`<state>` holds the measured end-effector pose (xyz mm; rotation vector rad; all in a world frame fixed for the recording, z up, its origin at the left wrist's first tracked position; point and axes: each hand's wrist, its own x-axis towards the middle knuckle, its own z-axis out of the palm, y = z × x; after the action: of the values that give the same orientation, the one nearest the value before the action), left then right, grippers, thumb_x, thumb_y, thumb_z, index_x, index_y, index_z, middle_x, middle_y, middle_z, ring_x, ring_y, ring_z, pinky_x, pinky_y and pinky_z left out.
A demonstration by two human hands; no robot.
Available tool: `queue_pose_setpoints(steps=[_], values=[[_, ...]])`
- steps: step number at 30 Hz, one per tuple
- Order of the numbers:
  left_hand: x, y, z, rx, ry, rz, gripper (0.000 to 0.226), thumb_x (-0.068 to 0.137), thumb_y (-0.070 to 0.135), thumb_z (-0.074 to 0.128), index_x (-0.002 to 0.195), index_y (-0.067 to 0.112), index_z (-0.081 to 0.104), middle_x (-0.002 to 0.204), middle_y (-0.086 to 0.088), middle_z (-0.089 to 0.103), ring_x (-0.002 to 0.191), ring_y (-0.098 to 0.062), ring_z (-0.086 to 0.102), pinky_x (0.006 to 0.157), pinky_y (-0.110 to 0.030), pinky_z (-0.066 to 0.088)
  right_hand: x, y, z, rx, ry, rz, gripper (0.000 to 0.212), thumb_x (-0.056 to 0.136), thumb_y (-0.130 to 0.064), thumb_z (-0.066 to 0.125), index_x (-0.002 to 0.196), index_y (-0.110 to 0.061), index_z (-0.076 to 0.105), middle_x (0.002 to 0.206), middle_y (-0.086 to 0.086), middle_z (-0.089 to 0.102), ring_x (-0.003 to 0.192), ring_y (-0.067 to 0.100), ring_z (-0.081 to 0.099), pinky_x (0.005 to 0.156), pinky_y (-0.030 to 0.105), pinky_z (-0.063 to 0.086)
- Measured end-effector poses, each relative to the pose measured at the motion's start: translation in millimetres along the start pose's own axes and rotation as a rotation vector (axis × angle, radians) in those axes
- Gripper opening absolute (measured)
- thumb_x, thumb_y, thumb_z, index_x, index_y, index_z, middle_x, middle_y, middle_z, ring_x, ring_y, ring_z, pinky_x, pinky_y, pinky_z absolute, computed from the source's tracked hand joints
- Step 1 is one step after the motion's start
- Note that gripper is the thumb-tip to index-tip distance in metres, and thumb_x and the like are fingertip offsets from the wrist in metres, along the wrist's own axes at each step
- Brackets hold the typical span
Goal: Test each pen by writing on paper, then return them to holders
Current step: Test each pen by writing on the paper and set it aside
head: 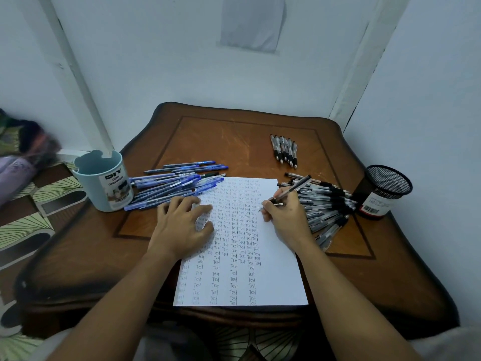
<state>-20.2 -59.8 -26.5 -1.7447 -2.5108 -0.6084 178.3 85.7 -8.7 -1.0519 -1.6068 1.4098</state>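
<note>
your right hand [282,216] pinching a black pen [291,190], tip on the paper's [276,269] right side | left hand [182,225] flat, fingers spread, pinning the paper's left edge | holders: blue cup [102,178] left, mesh cup [385,191] right

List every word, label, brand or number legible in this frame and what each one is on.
"DIY DESK ORGANIZER": label on the light blue holder, left of the paper.
"Test": handwritten again and again in columns down the paper.
Black mesh holder: white label with a barcode, print too small to read.
Blue pens: white barrel markings, too small to read.
Black pens: no legible text.
</note>
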Motion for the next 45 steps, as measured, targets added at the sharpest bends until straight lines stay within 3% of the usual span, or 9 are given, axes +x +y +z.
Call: queue_pose_setpoints(steps=[13, 20, 25, 31, 35, 39, 45], values=[[0.9, 1.0, -0.5, 0.0, -0.003, -0.007, 0.069, 0.077, 0.066, 0.022, 0.128, 0.04, 0.06, 0.136, 0.013, 0.047, 0.129, -0.01, 0.03, 0.106, -0.04, 0.015, 0.6, 0.1, 1.6, -0.056, 0.007, -0.021, 0.024, 0.094, 0.001, 0.059, 0.093, -0.019, 0.046, 0.079, 0.009, 0.06, 0.067, 0.021, 0.057, 0.063, 0.036, 0.049], [0.6, 1.6, -2.5, 0.007, -0.015, -0.003, 0.071, 0.076, 0.067, 0.02, 0.129, 0.039, 0.059, 0.137, 0.013, 0.047, 0.13, -0.01, 0.029, 0.105, -0.04, 0.015, 0.4, 1.5, -2.2, 0.007, 0.039, -0.008, 0.022, 0.095, 0.002, 0.058, 0.095, -0.016, 0.045, 0.082, 0.015, 0.061, 0.068, 0.023, 0.057, 0.064, 0.038, 0.049], [-0.3, 2.0, -2.3, 0.009, -0.021, -0.003, 0.071, 0.076, 0.067, 0.02, 0.129, 0.04, 0.059, 0.137, 0.013, 0.047, 0.13, -0.01, 0.029, 0.105, -0.04, 0.015, -0.1, 2.0, 1.3, -0.065, 0.015, -0.021, 0.022, 0.095, -0.001, 0.058, 0.095, -0.018, 0.045, 0.085, 0.012, 0.059, 0.067, 0.017, 0.057, 0.062, 0.029, 0.05], [0.2, 2.5, -4.3, 0.005, -0.02, -0.008, 0.072, 0.076, 0.067, 0.019, 0.129, 0.039, 0.059, 0.136, 0.013, 0.047, 0.129, -0.01, 0.029, 0.105, -0.04, 0.016, 1.2, 1.5, 0.5, -0.061, 0.025, -0.003, 0.02, 0.096, -0.003, 0.058, 0.096, -0.018, 0.045, 0.085, 0.011, 0.06, 0.068, 0.016, 0.058, 0.063, 0.031, 0.049], [-0.9, 2.6, -2.9, 0.005, -0.018, -0.008, 0.072, 0.076, 0.067, 0.02, 0.129, 0.039, 0.06, 0.137, 0.012, 0.048, 0.13, -0.01, 0.03, 0.105, -0.041, 0.016, 1.9, 2.3, 1.0, 0.036, 0.049, 0.022, 0.012, 0.101, -0.017, 0.056, 0.093, -0.017, 0.046, 0.08, 0.009, 0.057, 0.064, 0.016, 0.058, 0.056, 0.031, 0.045], [0.6, 3.4, -3.1, 0.01, -0.023, -0.006, 0.072, 0.076, 0.067, 0.02, 0.128, 0.04, 0.06, 0.138, 0.012, 0.048, 0.13, -0.011, 0.03, 0.105, -0.04, 0.015, -0.3, -5.5, 1.7, 0.099, 0.093, 0.104, 0.04, 0.105, -0.045, 0.04, 0.088, -0.011, 0.052, 0.073, 0.01, 0.059, 0.053, 0.018, 0.056, 0.043, 0.026, 0.038], [0.4, 1.9, -3.3, 0.004, -0.019, -0.003, 0.071, 0.076, 0.067, 0.021, 0.128, 0.039, 0.06, 0.138, 0.011, 0.048, 0.129, -0.011, 0.03, 0.104, -0.039, 0.015, -3.7, -9.2, 0.9, 0.123, 0.079, 0.096, 0.023, 0.107, -0.025, 0.041, 0.094, -0.011, 0.054, 0.061, 0.012, 0.06, 0.051, 0.026, 0.053, 0.044, 0.033, 0.035]])
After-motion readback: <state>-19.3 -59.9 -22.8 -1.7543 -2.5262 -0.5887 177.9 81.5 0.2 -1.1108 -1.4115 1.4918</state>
